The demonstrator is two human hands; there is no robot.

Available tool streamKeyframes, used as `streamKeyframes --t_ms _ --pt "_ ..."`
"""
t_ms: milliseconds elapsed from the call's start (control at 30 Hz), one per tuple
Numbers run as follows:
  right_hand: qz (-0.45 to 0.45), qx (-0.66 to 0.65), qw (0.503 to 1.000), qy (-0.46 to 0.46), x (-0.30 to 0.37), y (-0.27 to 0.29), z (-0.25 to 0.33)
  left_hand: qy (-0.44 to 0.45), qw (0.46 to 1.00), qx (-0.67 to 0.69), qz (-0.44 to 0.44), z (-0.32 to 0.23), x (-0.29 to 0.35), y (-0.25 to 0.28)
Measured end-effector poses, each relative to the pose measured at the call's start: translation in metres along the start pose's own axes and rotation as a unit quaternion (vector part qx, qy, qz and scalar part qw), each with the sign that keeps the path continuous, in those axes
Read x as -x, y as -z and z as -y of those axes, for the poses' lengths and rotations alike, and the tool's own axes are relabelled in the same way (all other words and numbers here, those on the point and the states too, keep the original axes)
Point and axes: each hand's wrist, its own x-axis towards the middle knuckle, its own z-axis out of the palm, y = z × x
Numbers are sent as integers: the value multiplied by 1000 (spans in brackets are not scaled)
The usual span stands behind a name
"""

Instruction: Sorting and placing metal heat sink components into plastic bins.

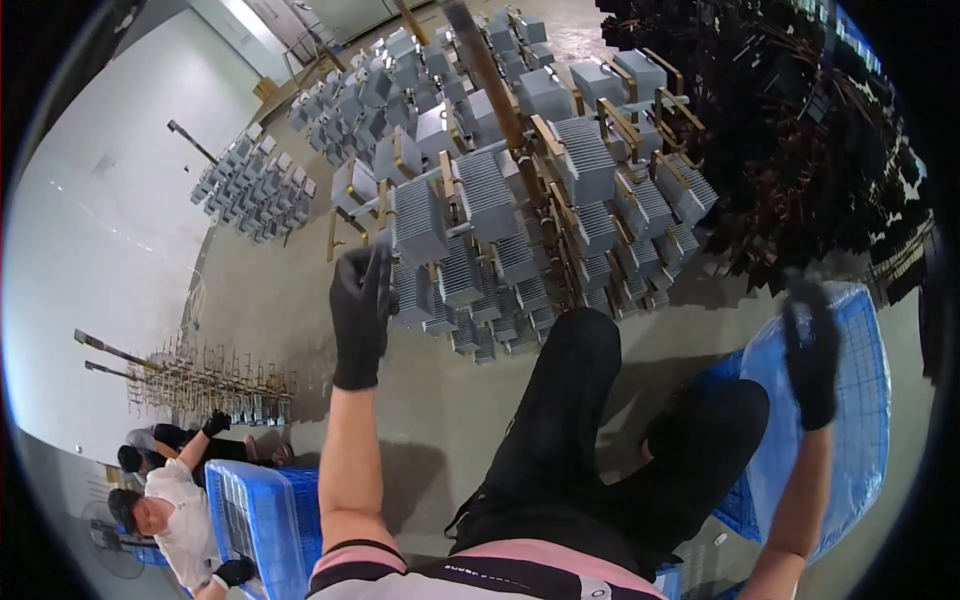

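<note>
Just beyond the person's bent, black-trousered legs (pixel 545 400), at the right, the right hand (pixel 812 355), in a black glove, is above a blue plastic crate (pixel 872 345) lined with clear film; it is blurred, so I cannot tell how wide its fingers stand or whether they hold anything. At the near left, a co-worker in a white shirt (pixel 178 525) has a gloved hand at another blue crate (pixel 300 525). Farther in, the left hand (pixel 360 315), also black-gloved, is raised with its fingers close together beside the grey, finned metal blocks (pixel 418 225); I cannot tell whether it grips one. These hang in tiers around a brown upright pole (pixel 500 105). Left of them stands a rack of thin brown hooks (pixel 210 380). Farther off are a smaller cluster of grey blocks (pixel 255 190) at the left and a dense, dark brown mass of hanging pieces (pixel 780 140) at the right.
</note>
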Motion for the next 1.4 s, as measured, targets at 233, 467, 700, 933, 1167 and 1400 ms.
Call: streamKeyframes --t_ms 233,467,700,933,1167,1400 --pt "71 -178 970 148 7 -103 99 147 969 3 197 9 -91 7" --pt "124 -239 962 42 25 -138 80 -117 955 -158 220 41 -98 1" --pt "123 -248 959 54 29 -138 70 -25 947 -213 237 16 -81 -1" --pt "96 -289 950 72 26 -140 72 140 948 -6 287 -7 -74 8" --pt "120 -346 931 7 30 -142 83 171 959 127 188 -1 -69 25" --pt "94 -302 937 149 44 -92 82 -143 976 -136 91 2 59 -26"
